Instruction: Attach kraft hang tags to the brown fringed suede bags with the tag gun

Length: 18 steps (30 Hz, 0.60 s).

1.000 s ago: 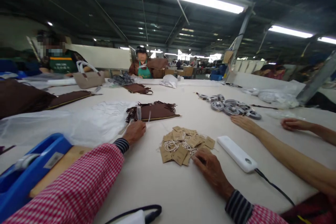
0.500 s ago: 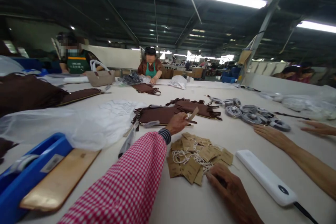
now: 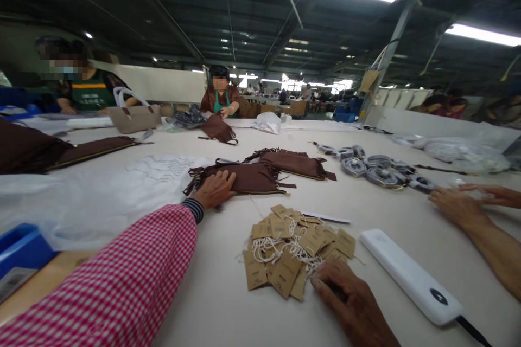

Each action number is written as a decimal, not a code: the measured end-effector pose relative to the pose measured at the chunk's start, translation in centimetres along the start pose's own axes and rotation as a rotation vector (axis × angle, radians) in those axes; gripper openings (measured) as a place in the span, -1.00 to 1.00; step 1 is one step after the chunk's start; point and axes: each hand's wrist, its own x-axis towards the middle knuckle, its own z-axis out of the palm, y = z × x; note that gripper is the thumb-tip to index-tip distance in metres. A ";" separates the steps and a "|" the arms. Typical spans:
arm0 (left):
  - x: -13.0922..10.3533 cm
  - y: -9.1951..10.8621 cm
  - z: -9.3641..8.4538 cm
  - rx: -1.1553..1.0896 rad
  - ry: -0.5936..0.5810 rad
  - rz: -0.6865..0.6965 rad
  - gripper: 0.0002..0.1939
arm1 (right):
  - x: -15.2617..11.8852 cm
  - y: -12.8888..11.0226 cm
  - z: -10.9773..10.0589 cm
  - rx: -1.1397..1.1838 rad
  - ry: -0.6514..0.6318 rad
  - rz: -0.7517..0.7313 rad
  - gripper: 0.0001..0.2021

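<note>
My left hand (image 3: pixel 215 188), in a pink checked sleeve, lies with its fingers spread on the left end of a brown fringed bag (image 3: pixel 252 178). Another brown fringed bag (image 3: pixel 299 162) lies just behind it. My right hand (image 3: pixel 345 290) rests on the table at the right edge of a pile of brown paper tags (image 3: pixel 285 271) with white strings. Its fingers are curled, and what they hold, if anything, is hidden. A thin white strip (image 3: pixel 325 217) lies behind the tags.
A white power bank (image 3: pixel 407 276) with a black cable lies at right, near another person's hands (image 3: pixel 459 206). Coiled straps (image 3: pixel 382 173) are behind. At left are a blue tape dispenser (image 3: pixel 24 255), white sheeting (image 3: pixel 122 195) and a beige handbag (image 3: pixel 136 118). Two people in green aprons face the table.
My left hand has moved left from above the tags onto the brown bag, and the tag it held is no longer in it. The other person's hands have shifted right. The view has turned slightly.
</note>
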 end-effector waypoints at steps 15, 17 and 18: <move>2.0 -1.3 -13.8 -0.233 0.165 -0.250 -0.75 | 0.0 -1.5 0.0 0.060 0.065 0.035 -0.66; 1.0 -1.7 -17.4 -0.384 0.179 -0.164 -0.74 | 0.0 -1.6 0.1 0.060 0.090 0.013 -0.64; 0.3 -1.8 -19.2 -0.454 0.183 -0.129 -0.72 | 0.1 -1.6 0.1 0.063 0.116 -0.001 -0.64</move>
